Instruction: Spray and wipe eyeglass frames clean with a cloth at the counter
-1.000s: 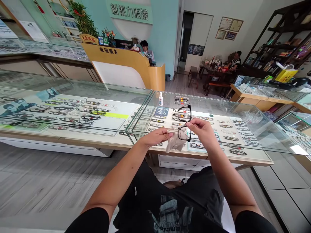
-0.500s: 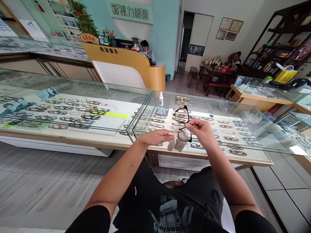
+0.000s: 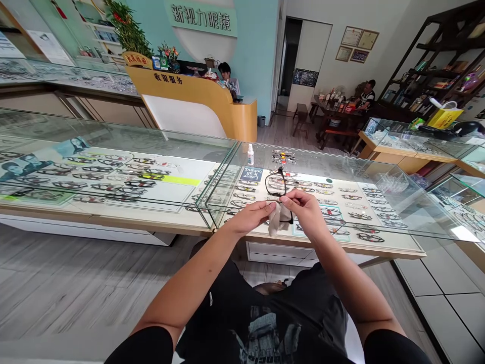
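Black-framed eyeglasses are held up over the near edge of a glass display case, one lens above the other. My right hand pinches them near the middle of the frame. In the fingers of my left hand is a light grey-beige cleaning cloth, which hangs down and covers part of the lower lens. Both hands' fingertips are close together at the frame. Beyond them, a small white spray bottle stands upright on the glass top.
Several eyeglass frames lie inside the display case, beside a blue printed card. Another glass case adjoins on the left. A wooden counter with a person behind it stands farther back. Another person sits at a table at the back right.
My left hand has moved right and slightly up, bringing the cloth onto the lower lens. The glasses have shifted a little left and turned slightly in my right hand.
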Demonstrator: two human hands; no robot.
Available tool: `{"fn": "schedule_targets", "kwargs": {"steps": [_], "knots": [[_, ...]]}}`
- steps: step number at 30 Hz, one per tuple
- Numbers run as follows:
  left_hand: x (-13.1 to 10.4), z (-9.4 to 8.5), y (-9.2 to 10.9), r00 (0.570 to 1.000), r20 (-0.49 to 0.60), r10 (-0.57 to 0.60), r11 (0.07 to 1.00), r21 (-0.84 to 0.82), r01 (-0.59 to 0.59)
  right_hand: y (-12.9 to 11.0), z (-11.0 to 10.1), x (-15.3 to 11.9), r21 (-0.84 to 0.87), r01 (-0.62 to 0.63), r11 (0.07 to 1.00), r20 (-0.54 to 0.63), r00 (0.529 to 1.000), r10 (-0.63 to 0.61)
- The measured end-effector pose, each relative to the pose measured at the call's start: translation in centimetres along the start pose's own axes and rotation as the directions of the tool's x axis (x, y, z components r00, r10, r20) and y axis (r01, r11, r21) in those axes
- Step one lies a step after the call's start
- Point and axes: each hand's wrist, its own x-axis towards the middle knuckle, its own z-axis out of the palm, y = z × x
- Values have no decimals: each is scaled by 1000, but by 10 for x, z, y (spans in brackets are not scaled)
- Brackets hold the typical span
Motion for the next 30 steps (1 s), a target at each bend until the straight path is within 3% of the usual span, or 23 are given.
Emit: {"fn": "schedule_targets", "kwargs": {"steps": [3,6,12,20,27,30], "knots": [[0,15,-6,998,-43,-53,995,-90,49,9,9,-1,129,-14,992,-56,998,21],[1,28,-8,998,-66,-17,997,-72,12,16,18,-3,230,-10,973,-97,995,33],[4,38,-10,980,-201,9,995,-96,-29,17,22,-2,356,-89,930,-51,992,114],[2,35,-3,998,-61,-25,984,-177,14,8,14,4,376,-109,920,-110,981,161],[9,46,-12,966,-254,45,989,-124,-79,11,19,0,323,-86,943,-48,993,107],[11,45,-12,953,-288,94,988,-88,-124,13,18,-1,322,-89,943,-30,994,104]]}}
